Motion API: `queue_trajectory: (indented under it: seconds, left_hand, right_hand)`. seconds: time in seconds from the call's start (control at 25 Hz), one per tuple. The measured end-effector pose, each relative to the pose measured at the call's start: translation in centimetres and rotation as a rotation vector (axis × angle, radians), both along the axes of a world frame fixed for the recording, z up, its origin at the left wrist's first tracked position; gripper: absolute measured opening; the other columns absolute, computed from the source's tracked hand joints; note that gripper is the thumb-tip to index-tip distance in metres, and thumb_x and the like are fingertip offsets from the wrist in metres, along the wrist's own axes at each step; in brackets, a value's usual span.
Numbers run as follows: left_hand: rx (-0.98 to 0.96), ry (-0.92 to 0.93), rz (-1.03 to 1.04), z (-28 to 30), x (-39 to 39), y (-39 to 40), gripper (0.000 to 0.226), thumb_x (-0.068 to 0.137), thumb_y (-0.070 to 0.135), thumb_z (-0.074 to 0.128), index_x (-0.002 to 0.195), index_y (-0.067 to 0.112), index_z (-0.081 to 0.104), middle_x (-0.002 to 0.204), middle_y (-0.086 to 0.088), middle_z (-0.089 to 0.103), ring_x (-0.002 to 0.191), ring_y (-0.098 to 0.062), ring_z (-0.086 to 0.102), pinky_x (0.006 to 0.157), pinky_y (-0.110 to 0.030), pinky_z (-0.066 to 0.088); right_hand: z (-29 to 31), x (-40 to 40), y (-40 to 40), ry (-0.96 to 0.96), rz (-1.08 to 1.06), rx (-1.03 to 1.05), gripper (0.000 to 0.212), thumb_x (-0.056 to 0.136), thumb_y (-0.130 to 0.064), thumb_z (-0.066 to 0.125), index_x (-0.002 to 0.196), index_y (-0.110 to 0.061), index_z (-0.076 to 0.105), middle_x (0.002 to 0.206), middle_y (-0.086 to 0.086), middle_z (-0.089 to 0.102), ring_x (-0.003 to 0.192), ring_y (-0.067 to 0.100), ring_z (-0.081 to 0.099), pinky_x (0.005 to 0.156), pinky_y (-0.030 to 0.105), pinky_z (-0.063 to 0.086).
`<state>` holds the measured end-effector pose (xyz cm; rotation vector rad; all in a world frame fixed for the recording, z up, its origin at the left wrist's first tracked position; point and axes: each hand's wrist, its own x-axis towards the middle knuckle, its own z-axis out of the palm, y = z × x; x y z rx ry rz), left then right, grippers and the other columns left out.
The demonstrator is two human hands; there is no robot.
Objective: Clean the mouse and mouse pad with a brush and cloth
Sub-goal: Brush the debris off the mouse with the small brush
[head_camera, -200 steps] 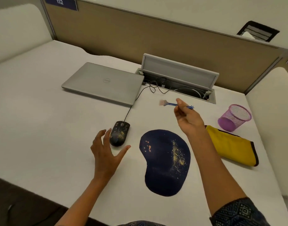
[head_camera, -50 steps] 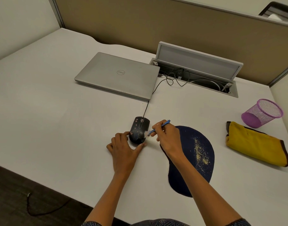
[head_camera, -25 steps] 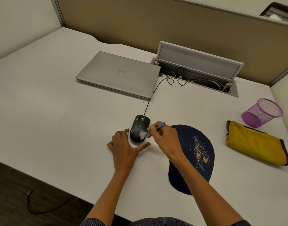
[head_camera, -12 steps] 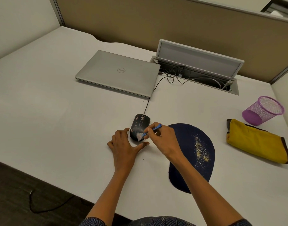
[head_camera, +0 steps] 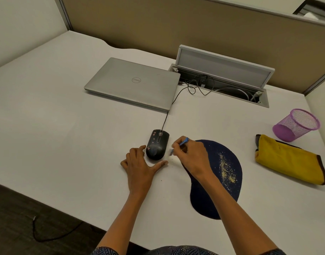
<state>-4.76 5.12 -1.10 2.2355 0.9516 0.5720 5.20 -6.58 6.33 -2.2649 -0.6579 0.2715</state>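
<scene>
- One white desk top (head_camera: 47, 126) carries all items; tan partition panels (head_camera: 176, 30) enclose it at the rear.
- Closed silver laptop (head_camera: 134, 82) shows a "DELL" logo on its lid.
- Black wired mouse (head_camera: 157, 144) lies left of the dark blue kidney-shaped mouse pad (head_camera: 228, 162), which carries yellow crumbs.
- Left hand (head_camera: 139, 166) rests flat, fingers straight, beside the mouse.
- Right hand (head_camera: 193, 159) pinches the small blue-handled brush (head_camera: 182, 143).
- Folded yellow cloth (head_camera: 288, 161) lies near a purple mesh cup (head_camera: 296, 125).

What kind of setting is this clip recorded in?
Most likely an office cubicle: a white desk walled by a tan partition, a closed laptop, and a cable hatch open in the desktop.
</scene>
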Motion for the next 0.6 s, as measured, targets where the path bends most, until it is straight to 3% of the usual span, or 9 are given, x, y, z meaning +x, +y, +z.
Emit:
queue_trajectory:
  seconds: [0.08,0.16,0.24,0.4,0.52,0.6]
  left_hand:
    - [-0.004,-0.011,0.012,0.0,0.0,0.0,0.081,0.059,0.07,0.065,0.119,0.017,0.053,0.106,-0.001,0.05,0.099,-0.018,0.045,0.085,-0.028,0.024]
    - [0.011,-0.02,0.019,0.0,0.1,-0.1,0.073,0.064,0.067,0.066,0.115,0.016,0.054,0.104,0.0,0.051,0.097,-0.018,0.046,0.085,-0.029,0.026]
    - [0.028,-0.018,0.025,-0.1,0.2,-0.1,0.065,0.069,0.063,0.066,0.112,0.015,0.055,0.102,-0.001,0.052,0.096,-0.019,0.047,0.083,-0.031,0.028]
    - [0.001,-0.03,0.033,0.0,0.2,-0.2,0.061,0.07,0.061,0.067,0.11,0.016,0.056,0.101,0.0,0.051,0.095,-0.017,0.046,0.084,-0.028,0.026]
    - [0.003,-0.033,0.032,0.0,0.2,-0.2,0.06,0.069,0.06,0.067,0.109,0.016,0.057,0.101,0.0,0.051,0.094,-0.017,0.045,0.083,-0.028,0.026]
    - [-0.002,-0.034,0.034,0.1,0.2,-0.2,0.06,0.069,0.06,0.067,0.109,0.016,0.057,0.101,0.0,0.052,0.094,-0.016,0.045,0.083,-0.028,0.026]
  right_hand:
    - [0.1,0.8,-0.5,-0.032,-0.083,0.04,0.011,0.092,-0.032,0.052,0.084,-0.03,0.059,0.07,-0.02,0.062,0.062,0.005,0.061,0.06,0.02,0.05]
    - [0.2,1.3,-0.3,0.101,-0.045,0.211,0.009,0.092,-0.031,0.054,0.088,-0.028,0.062,0.076,-0.015,0.068,0.063,0.006,0.063,0.061,0.02,0.052]
    - [0.0,1.2,0.0,0.204,0.031,0.255,0.009,0.092,-0.029,0.055,0.089,-0.027,0.064,0.075,-0.015,0.069,0.058,0.0,0.06,0.058,0.014,0.05]
    - [-1.4,1.1,0.0,0.036,-0.186,0.142,0.012,0.092,-0.029,0.055,0.091,-0.024,0.065,0.07,-0.006,0.065,0.051,0.008,0.05,0.058,0.03,0.052]
    - [-1.8,0.5,0.8,0.1,-0.085,0.283,0.011,0.092,-0.028,0.055,0.09,-0.031,0.066,0.087,-0.002,0.072,0.054,0.01,0.051,0.054,0.019,0.049]
    - [-2.0,0.8,1.1,0.066,-0.09,0.205,0.012,0.092,-0.028,0.056,0.095,-0.033,0.066,0.094,-0.006,0.072,0.054,0.004,0.048,0.058,0.019,0.05]
